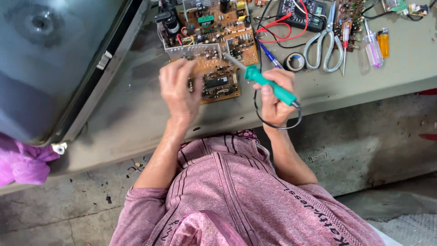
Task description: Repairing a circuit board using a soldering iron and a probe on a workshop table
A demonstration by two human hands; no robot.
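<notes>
Gripping green soldering iron (268, 85), right hand (274, 98); left hand (178, 89) pinching circuit board (214, 45) edge.

A brown circuit board (214, 50) lies flat on a grey workbench (136, 109), crowded with small components, a black chip near its front edge and metal heat sinks across its middle. A soldering iron (264, 82) with a green handle is held at a slant just right of the board, its metal tip reaching onto the board's right side, its black cord looping down off the bench edge.
</notes>
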